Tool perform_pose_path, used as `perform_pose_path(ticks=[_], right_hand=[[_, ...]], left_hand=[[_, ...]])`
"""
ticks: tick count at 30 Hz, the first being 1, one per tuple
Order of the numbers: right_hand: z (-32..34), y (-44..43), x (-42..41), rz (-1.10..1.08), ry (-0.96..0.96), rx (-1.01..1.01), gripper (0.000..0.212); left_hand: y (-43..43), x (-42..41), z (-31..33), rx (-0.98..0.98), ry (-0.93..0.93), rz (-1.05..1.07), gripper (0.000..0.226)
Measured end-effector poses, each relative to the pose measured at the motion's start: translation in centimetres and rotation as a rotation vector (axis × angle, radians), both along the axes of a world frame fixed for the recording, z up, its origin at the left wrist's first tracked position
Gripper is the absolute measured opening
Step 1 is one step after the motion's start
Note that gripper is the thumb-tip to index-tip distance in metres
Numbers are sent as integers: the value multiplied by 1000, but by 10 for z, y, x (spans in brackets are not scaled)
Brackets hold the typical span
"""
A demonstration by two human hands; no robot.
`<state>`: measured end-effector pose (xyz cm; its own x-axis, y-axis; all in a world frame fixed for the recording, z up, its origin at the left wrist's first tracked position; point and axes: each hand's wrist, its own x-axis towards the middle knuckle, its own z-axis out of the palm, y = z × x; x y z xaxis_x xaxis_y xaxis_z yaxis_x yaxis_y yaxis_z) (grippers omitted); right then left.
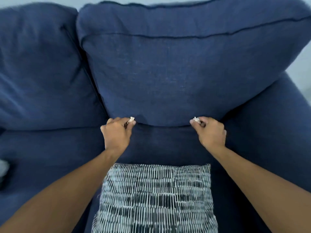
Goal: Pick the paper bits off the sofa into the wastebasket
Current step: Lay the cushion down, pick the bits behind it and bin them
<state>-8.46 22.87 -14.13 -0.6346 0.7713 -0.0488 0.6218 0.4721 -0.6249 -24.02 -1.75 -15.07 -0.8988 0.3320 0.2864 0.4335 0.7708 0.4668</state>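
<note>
A dark blue sofa (161,145) fills the view. My left hand (116,133) rests on the seat where it meets the back cushion, its thumb and fingers pinched on a small white paper bit (131,119). My right hand (210,132) is at the same crease further right, pinched on another white paper bit (196,119). No wastebasket is in view.
A black-and-white striped throw pillow (154,199) lies on the seat between my forearms. The big back cushion (176,68) stands right behind my hands. The sofa arm (272,123) rises on the right. A blurred pale object (3,168) lies at the left edge.
</note>
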Motion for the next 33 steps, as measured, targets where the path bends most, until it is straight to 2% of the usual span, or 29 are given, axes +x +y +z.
perform_pose_path(ticks=[10, 20, 27, 33], right_hand=[[159, -9, 50, 26, 143, 104, 32], [280, -14, 117, -12, 203, 222, 33], [320, -12, 193, -142, 195, 273, 38], [318, -10, 280, -282, 189, 283, 50]], left_hand=[[-10, 45, 158, 140, 59, -83, 19], [7, 96, 275, 218, 20, -250, 22], [37, 144, 321, 237, 36, -426, 23], [75, 207, 326, 248, -1, -608, 23]])
